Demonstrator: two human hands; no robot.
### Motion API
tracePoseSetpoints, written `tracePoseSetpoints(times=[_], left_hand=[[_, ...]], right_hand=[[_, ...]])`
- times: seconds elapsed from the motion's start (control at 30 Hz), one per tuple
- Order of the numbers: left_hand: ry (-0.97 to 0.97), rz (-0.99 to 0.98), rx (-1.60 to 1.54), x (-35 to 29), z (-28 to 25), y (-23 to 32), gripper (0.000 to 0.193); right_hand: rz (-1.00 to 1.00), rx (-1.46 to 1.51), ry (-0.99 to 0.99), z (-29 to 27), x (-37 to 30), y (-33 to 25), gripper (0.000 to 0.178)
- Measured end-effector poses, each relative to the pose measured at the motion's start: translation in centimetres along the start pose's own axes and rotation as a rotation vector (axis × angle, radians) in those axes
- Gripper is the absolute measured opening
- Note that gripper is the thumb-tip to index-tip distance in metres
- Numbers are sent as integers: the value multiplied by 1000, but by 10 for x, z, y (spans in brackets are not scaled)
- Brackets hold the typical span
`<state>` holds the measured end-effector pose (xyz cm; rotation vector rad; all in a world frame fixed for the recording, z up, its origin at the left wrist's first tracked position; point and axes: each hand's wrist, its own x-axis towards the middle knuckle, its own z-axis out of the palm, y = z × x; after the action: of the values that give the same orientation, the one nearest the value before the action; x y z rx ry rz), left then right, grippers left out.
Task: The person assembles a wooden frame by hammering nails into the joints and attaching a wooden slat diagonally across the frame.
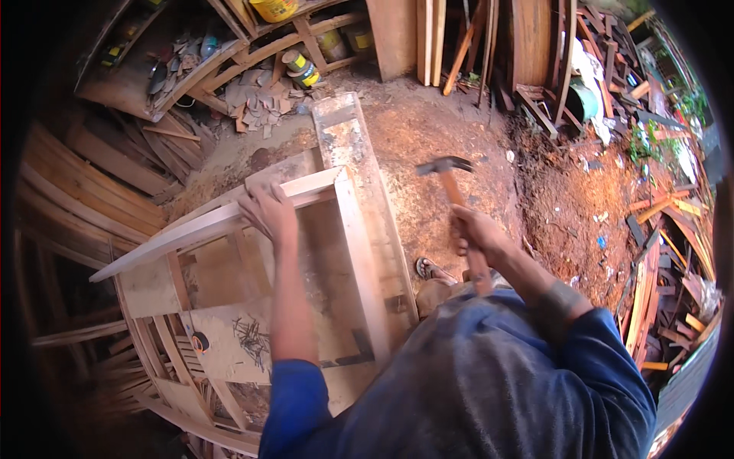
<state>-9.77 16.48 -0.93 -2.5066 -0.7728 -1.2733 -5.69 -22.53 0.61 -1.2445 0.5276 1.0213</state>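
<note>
My right hand [480, 232] is wrapped round the wooden handle of a claw hammer [447, 166], holding it in the air to the right of the bench. The hammer's dark metal head points away from me. My left hand [269, 210] grips the top rail of a pale wooden frame [222, 218], close to its far right corner. From that corner a second rail runs back toward my body. The frame rests on a slatted wooden workbench [145, 289]. Below my left forearm, loose nails [251, 340] lie in a heap on a board, with a small round black-and-orange item [200, 342] beside them.
Stacked planks [92, 180] stand at the left. Shelves at the back hold a yellow bucket [274, 9] and paint tins [301, 69]. Upright boards [394, 38] lean at the far side. Wood scraps [665, 306] lie heaped along the right, past a dirt floor [569, 206].
</note>
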Motion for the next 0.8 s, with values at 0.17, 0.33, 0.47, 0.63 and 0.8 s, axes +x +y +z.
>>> tracePoseSetpoints(times=[0.17, 0.33, 0.47, 0.63, 0.8], left_hand=[[-887, -625, -674, -75, -18, 43, 41], [-929, -854, -789, -97, 18, 43, 50], [-862, -834, -715, -116, 29, 33, 48], [-860, -841, -667, -91, 12, 53, 45], [-1041, -870, -593, -86, 16, 43, 41]], right_hand=[[28, 89, 164, -90, -32, -13, 33], [53, 84, 87, -99, -24, -53, 30], [-40, -87, -49, -72, -5, -83, 27], [-163, -397, -399, -46, 23, -139, 24], [-8, -784, -560, -25, 87, -209, 31]])
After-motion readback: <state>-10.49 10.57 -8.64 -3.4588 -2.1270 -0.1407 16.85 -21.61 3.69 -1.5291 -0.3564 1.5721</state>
